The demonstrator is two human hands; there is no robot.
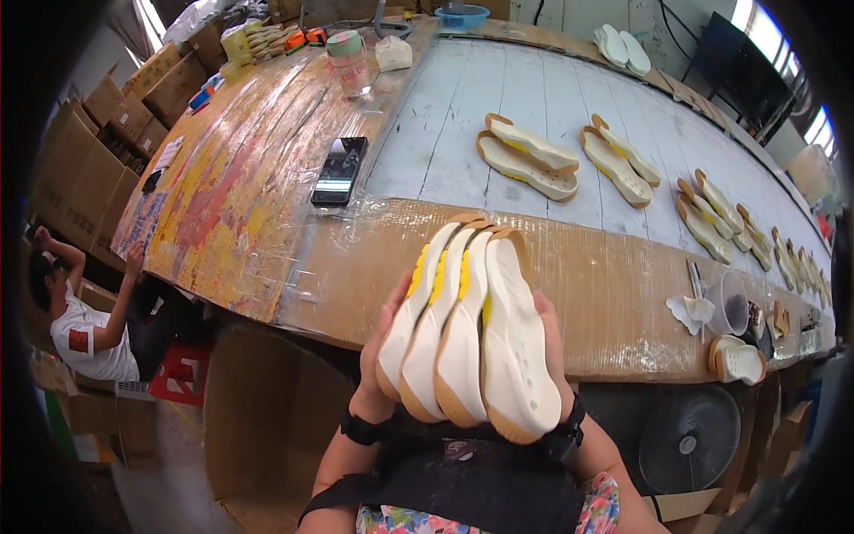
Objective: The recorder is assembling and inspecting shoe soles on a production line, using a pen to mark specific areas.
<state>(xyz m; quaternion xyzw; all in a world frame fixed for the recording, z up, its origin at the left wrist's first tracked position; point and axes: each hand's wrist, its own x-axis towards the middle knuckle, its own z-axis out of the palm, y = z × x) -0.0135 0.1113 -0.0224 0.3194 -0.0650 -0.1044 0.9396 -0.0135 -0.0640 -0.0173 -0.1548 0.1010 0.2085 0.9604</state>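
A fanned stack of several white shoe soles (467,329) with tan edges and yellow inserts stands upright in front of my chest. My left hand (381,343) cups the stack from the left side. My right hand (550,334) presses against it from the right, mostly hidden behind the outermost sole. Both wrists wear black bands. The stack hovers just in front of the near edge of the long workbench (578,267).
Pairs of soles (529,156) lie in a row across the white bench top toward the right. A black phone (340,169), a plastic jar (349,60), a blue bowl (463,15), a cup (731,303). A person (76,320) sits at left among cardboard boxes. A fan (689,438) stands below.
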